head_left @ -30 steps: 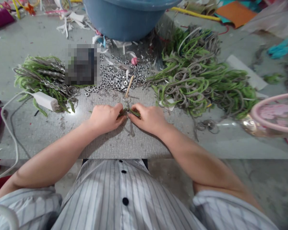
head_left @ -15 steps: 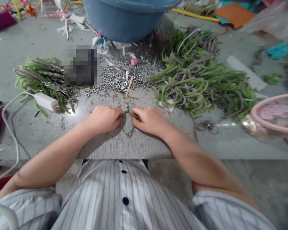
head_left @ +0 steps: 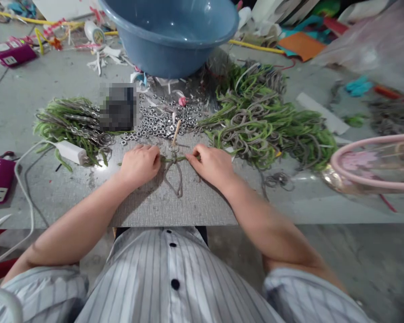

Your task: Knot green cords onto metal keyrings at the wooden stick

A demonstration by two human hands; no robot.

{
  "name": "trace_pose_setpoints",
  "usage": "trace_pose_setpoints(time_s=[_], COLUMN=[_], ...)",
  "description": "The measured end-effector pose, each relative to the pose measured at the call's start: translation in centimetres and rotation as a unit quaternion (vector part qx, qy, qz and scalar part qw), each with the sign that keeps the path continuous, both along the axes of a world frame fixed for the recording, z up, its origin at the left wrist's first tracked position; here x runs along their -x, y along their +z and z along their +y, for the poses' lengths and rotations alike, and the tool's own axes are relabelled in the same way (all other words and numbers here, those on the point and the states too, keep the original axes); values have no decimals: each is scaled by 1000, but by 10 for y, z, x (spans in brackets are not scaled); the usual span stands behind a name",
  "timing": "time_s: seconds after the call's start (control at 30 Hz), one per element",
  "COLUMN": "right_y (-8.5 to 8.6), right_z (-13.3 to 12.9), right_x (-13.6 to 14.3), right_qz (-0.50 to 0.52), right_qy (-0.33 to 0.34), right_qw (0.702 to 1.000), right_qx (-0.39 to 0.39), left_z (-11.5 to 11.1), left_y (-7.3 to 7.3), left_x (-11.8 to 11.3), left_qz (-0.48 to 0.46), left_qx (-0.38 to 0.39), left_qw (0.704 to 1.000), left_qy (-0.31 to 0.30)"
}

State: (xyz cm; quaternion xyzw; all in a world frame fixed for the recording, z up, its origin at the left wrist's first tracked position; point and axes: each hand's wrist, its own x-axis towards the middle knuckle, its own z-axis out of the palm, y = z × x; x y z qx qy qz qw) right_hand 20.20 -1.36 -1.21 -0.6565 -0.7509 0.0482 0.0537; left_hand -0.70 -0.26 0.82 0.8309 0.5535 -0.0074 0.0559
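Note:
My left hand is closed on the left part of a green cord. The cord's right part is pinched by my right hand. Between the hands the green cord runs sideways across a grey cord, which hangs in a loop toward the table's front edge. Just above the crossing, a metal ring sits at the foot of a small upright wooden stick. Many metal nuts lie spread behind the stick.
Green and grey cords are heaped at the right, with another bundle at the left beside a white adapter. A blue basin stands behind the nuts. A pink-rimmed clear object is far right.
My hands have moved apart, drawing out the green cord between them. The grey loop shows more fully below. The camera view has shifted, showing more of the basin.

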Motion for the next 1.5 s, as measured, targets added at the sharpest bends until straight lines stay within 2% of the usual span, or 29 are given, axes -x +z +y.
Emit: trace_pose_setpoints(time_s=[0.23,0.37,0.47,0.7,0.83,1.03,1.27,1.5], right_y=[-10,-13,-15,-18,-19,-10,5,11], right_z=[6,8,7,8,10,15,39,89], right_x=[-6,-5,-3,3,2,-1,-6,-13], right_qz=[15,27,47,82,100,104,55,26], right_qy=[44,64,73,110,108,107,68,36], right_qw=[995,992,990,983,981,981,992,994], right_qx=[-85,-106,-113,-118,-123,-121,-90,-104], left_z=[2,1,-1,-4,-2,-1,-1,0], left_y=[-8,-12,-14,-14,-15,-15,-15,-15], left_x=[7,6,5,5,5,5,5,4], left_qz=[-90,-120,-130,-146,-146,-127,-126,-139], left_qx=[-90,-108,-109,-124,-118,-104,-103,-95], left_qw=[990,981,977,969,970,976,977,977], left_qy=[-55,-111,-130,-159,-152,-140,-136,-130])
